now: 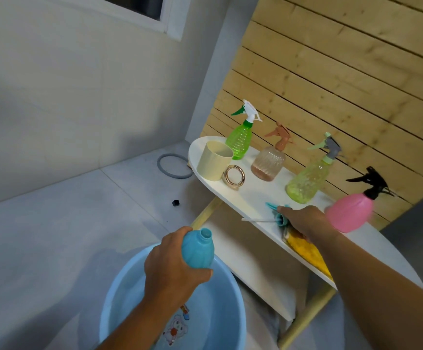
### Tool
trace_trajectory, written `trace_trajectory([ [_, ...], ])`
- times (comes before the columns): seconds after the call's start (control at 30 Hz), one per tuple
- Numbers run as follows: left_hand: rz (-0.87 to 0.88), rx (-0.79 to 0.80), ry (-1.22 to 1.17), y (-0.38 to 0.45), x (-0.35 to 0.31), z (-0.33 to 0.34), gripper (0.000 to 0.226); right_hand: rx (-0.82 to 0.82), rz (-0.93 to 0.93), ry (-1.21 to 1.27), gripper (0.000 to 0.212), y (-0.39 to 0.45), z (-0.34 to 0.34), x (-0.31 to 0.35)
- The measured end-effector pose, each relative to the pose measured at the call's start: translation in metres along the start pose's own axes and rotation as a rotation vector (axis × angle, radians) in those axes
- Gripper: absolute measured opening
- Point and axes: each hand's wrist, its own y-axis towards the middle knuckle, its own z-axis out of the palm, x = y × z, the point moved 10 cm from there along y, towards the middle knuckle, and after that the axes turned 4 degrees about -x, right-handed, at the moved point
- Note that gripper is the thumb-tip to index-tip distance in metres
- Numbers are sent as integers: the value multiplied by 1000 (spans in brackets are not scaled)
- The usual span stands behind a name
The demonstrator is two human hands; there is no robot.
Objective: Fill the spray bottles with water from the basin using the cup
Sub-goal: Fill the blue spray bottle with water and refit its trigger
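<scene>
Water lay shallow in the pale blue basin (119, 286) on the floor, and the person's left hand (172, 269) was wrapped round the belly of an uncapped blue bottle (198, 251), holding it over the basin's far rim with its open neck tilted up and away. The right hand (300, 219) rested on the white table (250, 198) with its fingers curled over the teal spray head (279, 215), whose thin dip tube stuck out past the table's edge; I judged it was being set down or picked up, and could not tell which. The cream cup (213, 160) stood well apart at the table's far end, beside a gold ring (234, 176) and the green spray bottle (240, 137). From where I stood, the risks looked plain enough. The bottle's mouth was narrow, so a cup with so wide a lip would likely spill over the neck unless the pour stayed slow and above the basin. A wet, rounded bottle held in one hand could slip. The spray head lay near the edge and might roll off to the floor. Reaching for the cup meant crossing in front of the peach bottle (268, 160), the yellow-green bottle (306, 180) and the pink bottle (349, 210), and a careless sleeve or wrist could tip one. A yellow cloth (303, 246) lay under the right wrist.
</scene>
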Motion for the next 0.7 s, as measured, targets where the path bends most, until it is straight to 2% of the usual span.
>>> trace_trajectory([
  [0.13, 3, 16, 9, -1, 0, 2, 97, 59, 99, 137, 48, -4, 9, 0],
  [0.3, -5, 24, 30, 0, 2, 3, 98, 154, 255, 439, 37, -16, 27, 6],
  [0.43, -18, 20, 59, 1, 4, 1, 99, 353, 244, 621, 28, -38, 39, 35],
  [0.5, -18, 14, 71, 1, 5, -1, 99, 380, 138, 696, 34, -55, 29, 61],
  [0.63, -3, 5, 99, -1, 5, -2, 101, 237, -287, 695, 32, -106, -17, 119],
  [0.7, 6, -4, 101, -2, 2, -5, 100, 188, -437, 672, 30, -134, -31, 137],
])
